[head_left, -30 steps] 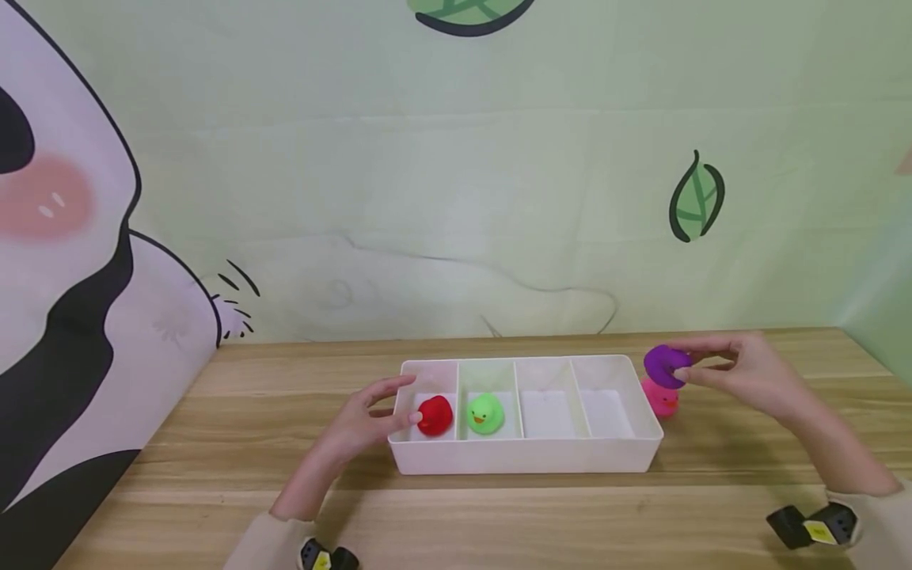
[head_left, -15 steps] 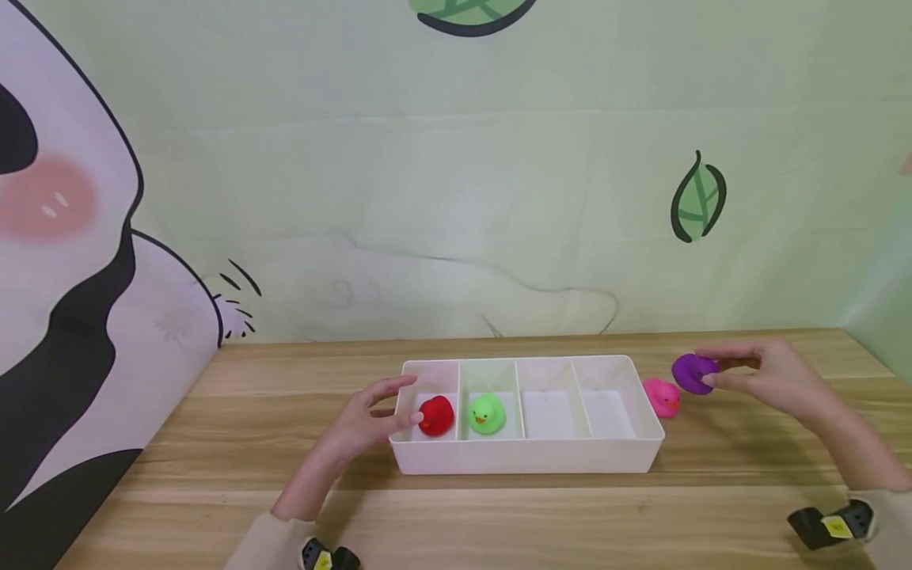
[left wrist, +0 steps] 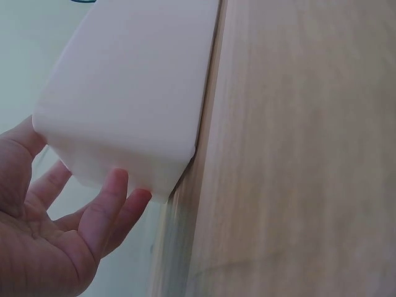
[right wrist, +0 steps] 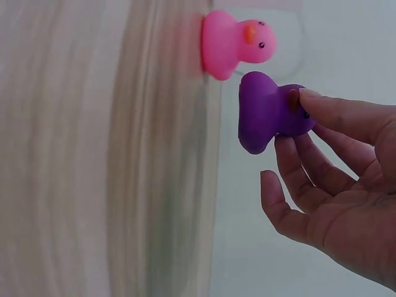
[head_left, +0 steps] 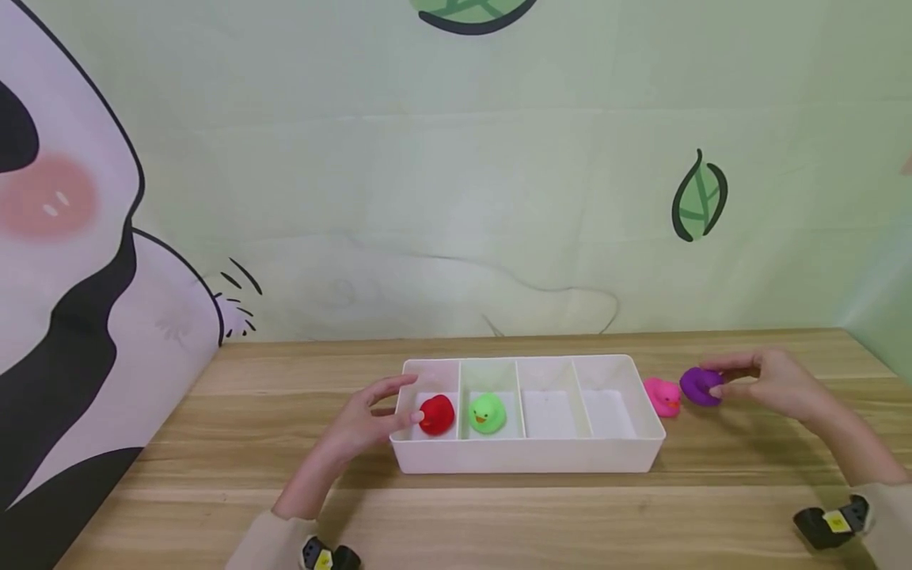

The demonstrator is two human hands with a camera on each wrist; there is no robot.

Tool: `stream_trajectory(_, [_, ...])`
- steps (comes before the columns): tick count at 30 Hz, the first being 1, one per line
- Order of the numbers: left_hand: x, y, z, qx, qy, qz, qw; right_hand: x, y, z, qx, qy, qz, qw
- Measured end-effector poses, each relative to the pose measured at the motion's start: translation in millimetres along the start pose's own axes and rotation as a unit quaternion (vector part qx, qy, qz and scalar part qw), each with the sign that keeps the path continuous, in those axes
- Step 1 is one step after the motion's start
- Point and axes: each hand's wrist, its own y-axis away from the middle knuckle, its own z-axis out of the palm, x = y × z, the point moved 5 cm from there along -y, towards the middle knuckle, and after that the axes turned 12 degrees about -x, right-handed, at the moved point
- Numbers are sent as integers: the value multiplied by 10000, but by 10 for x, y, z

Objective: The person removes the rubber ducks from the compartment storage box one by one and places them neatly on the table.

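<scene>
Purple duck [head_left: 695, 385]: is hanging just above the wooden table [head_left: 499, 514], beyond the right end of the white tray [head_left: 527, 457]; its base is facing down toward the tabletop.
Right hand [head_left: 773, 385]: is holding the purple duck by its head; the thumb and nearest fingers are clamping on it, while the little finger is standing apart.
Left hand [head_left: 359, 419]: is gripping the left end of the white tray; the thumb is reaching over the rim and other fingers are spreading apart against the outer end wall.
Pink duck [head_left: 663, 398]: is sitting on the table between the tray and the purple duck, just beside both; contact with the tray cannot be told.
White tray: is resting on the table, its dividers forming four compartments in a row.
Red toy [head_left: 437, 415]: is lying in the leftmost compartment, near the left thumb tip.
Green duck [head_left: 488, 413]: is sitting in the second compartment from the left, its bill facing the wearer.
Backdrop [head_left: 427, 174]: is hanging behind the table, showing printed leaves and, at left, a large black-and-white cartoon figure [head_left: 171, 301].
</scene>
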Motion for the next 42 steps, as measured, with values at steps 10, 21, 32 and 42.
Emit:
stream_trajectory(10, [15,-5,-9,12,32,-60,10000,109,-48,40,-224,128,0,9997])
stream_trajectory(21, [10,-8,-12,1,15,-63,10000,138,-81,77,-387,34,-66,9992])
stream_trajectory(32, [11,4,-5,0,-21,-53,10000,171,-79,86,-468,49,5,9989])
stream_trajectory(42, [6,3,-7,9,-10,-14,10000,139,-69,93,-412,-39,47,9991])
